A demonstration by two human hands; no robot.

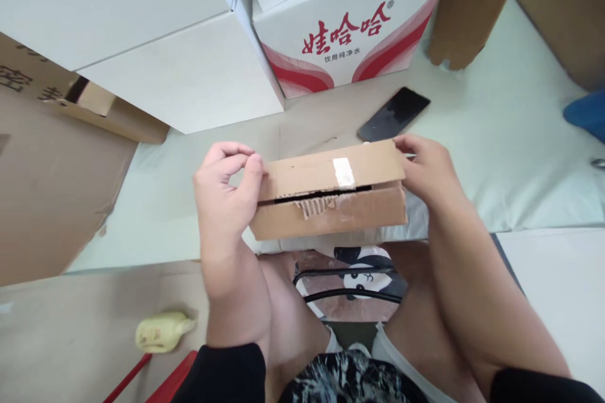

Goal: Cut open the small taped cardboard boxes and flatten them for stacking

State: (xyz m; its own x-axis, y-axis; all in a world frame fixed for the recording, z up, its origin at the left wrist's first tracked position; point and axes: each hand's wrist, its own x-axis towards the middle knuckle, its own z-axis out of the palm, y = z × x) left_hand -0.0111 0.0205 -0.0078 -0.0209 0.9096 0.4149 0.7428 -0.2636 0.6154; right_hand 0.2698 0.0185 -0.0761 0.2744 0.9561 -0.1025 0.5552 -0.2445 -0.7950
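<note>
A small brown cardboard box [326,214] sits at the near edge of the pale table covering, with its lid slightly raised along the front. The front edge is torn, and corrugated ridges show beside a dark gap. A white piece of tape [343,172] sticks to the lid. At the box's left end, my left hand [227,182] is closed, its thumb and curled fingers at the lid's corner. My right hand [425,167] grips the right end, with its fingertips partly hidden behind the lid. What lies inside the box cannot be seen.
Behind the box lies a dark phone [394,114]. White cartons [189,88] and a red-and-white water carton [340,50] stand at the back. Larger brown cardboard [42,189] is on the left. A yellow bottle [163,332] lies on the floor.
</note>
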